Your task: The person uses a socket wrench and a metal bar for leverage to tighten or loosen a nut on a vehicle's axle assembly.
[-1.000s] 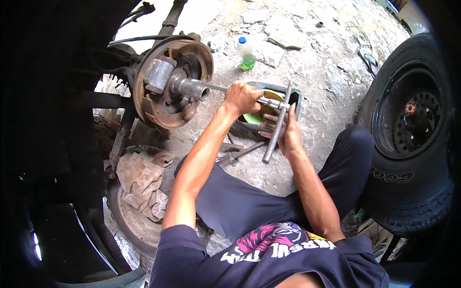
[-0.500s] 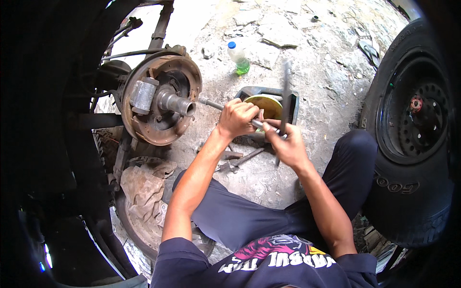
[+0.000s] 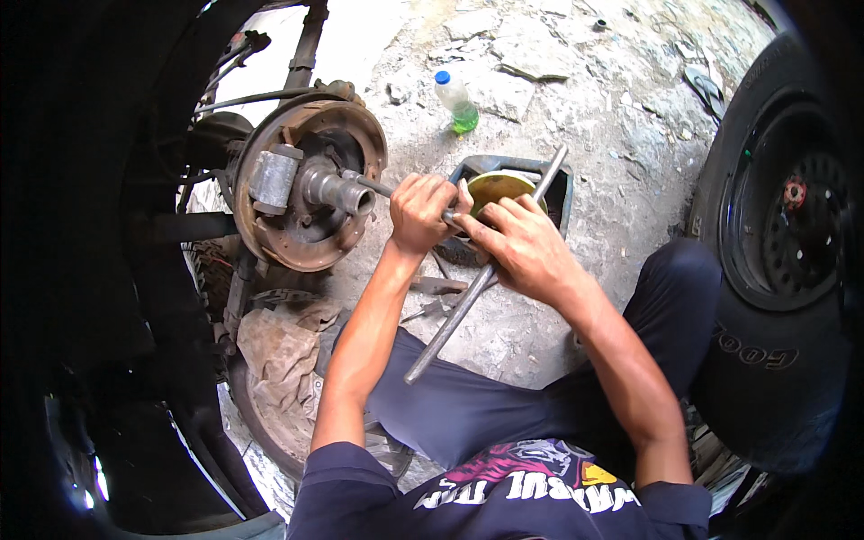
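A T-handle wrench [image 3: 450, 326] with a long shaft and a sliding-type crossbar is in my two hands. My left hand [image 3: 420, 212] is closed round its shaft, near the brake assembly. My right hand [image 3: 520, 236] grips the wrench where shaft and crossbar meet; the exact joint is hidden under its fingers. The shaft's tip reaches the rusty brake backing plate [image 3: 310, 254], just beside the hollow axle spindle [image 3: 335, 191]. I cannot tell whether it sits on a bolt. A grey cylinder-shaped part [image 3: 274, 178] is fixed on the plate's left.
A dark open tray [image 3: 562, 184] holding a yellowish round piece [image 3: 490, 187] lies beyond my hands. A bottle with green liquid [image 3: 461, 115] stands farther off. A big wheel [image 3: 765, 360] leans at the right. Tools [image 3: 439, 285] and a dirty cloth [image 3: 274, 355] lie on the near ground.
The wrench has moved left, bringing its tip to the brake plate by the spindle. Its crossbar has turned from nearly upright to a slant, and my right hand has shifted over the joint.
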The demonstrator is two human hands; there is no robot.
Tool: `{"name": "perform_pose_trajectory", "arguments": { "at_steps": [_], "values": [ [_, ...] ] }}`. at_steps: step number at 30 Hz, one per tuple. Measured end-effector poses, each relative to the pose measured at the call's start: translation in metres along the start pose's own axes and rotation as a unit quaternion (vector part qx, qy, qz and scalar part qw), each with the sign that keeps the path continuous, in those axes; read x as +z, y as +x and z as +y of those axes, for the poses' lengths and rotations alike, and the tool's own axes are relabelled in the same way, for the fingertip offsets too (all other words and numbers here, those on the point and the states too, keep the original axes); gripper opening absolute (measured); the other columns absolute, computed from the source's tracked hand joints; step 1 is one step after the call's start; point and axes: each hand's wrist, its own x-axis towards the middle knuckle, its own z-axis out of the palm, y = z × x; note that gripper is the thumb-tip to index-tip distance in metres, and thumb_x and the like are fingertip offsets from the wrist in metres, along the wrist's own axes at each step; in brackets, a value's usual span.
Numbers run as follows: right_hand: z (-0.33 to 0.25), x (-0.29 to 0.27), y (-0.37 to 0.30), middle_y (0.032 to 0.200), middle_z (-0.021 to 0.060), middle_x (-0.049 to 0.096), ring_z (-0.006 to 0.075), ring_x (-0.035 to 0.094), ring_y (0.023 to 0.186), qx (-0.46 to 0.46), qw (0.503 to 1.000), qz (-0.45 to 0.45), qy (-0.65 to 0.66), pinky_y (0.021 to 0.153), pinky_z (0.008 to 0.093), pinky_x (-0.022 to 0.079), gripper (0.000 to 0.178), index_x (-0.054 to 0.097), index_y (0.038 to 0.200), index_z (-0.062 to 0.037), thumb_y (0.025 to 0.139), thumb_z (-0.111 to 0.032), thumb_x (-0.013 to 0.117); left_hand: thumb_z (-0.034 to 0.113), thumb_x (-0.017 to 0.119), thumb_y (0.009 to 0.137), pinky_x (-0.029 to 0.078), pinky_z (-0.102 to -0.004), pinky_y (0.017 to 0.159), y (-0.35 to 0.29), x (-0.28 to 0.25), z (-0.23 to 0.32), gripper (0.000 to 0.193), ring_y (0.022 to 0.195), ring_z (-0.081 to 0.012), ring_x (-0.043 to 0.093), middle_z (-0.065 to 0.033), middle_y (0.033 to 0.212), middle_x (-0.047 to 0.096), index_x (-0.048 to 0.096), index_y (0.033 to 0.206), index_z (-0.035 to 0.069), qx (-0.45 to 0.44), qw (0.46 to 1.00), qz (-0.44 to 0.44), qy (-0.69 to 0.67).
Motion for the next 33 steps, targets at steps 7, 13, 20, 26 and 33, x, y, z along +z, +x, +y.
{"name": "perform_pose_trajectory", "arguments": {
  "at_steps": [7,13,20,26,33],
  "values": [
    [0.029,-0.009,0.007,0.1,0.0033,0.06,0.0167,0.058,0.097,-0.195,0.967,-0.043,-0.156,0.086,0.0309,0.045,0.043,0.06,0.121,-0.0046,0.082,-0.023,0.054,0.004,0.072,0.074,0.04,-0.038,0.06,0.002,0.007,-0.003,0.023,0.058,-0.0255,0.053,-0.0062,0.061,0.051,0.051,0.066,0.008,0.01,1.0,0.013,0.018],
    [0.06,0.004,0.004,0.098,0.0036,0.058,0.017,0.058,0.097,-0.246,0.946,-0.033,-0.208,0.091,0.0319,0.045,0.049,0.059,0.127,-0.0033,0.082,-0.023,0.054,0.006,0.069,0.078,0.039,-0.0374,0.058,0.003,0.017,-0.009,0.022,0.06,-0.0232,0.055,-0.0057,0.062,0.05,0.052,0.065,0.008,0.035,0.999,-0.004,0.031],
    [0.056,0.008,-0.002,0.098,0.0038,0.058,0.0171,0.058,0.098,-0.195,0.962,-0.03,-0.189,0.089,0.0318,0.046,0.046,0.058,0.125,-0.0021,0.082,-0.021,0.054,0.006,0.069,0.077,0.039,-0.0359,0.059,0.003,0.019,-0.015,0.019,0.06,-0.0212,0.056,-0.0048,0.064,0.053,0.053,0.066,0.008,0.041,0.998,-0.013,0.037],
    [0.067,0.0,0.013,0.097,0.0037,0.058,0.0179,0.058,0.098,-0.295,0.932,-0.012,-0.212,0.089,0.0314,0.046,0.046,0.06,0.121,-0.002,0.081,-0.023,0.054,0.007,0.069,0.075,0.042,-0.0368,0.06,0.006,0.02,-0.017,0.018,0.061,-0.0234,0.056,-0.0053,0.065,0.053,0.053,0.067,0.008,0.027,0.999,-0.001,0.024],
    [0.059,0.0,0.017,0.09,0.0021,0.056,0.0167,0.056,0.089,-0.242,0.942,-0.04,-0.228,0.081,0.0308,0.045,0.047,0.061,0.121,-0.0009,0.081,-0.024,0.056,0.01,0.07,0.073,0.045,-0.0365,0.059,0.007,0.012,-0.029,0.015,0.064,-0.0242,0.058,-0.0062,0.068,0.054,0.056,0.072,0.009,0.033,0.998,-0.056,0.006]
  ]
}}
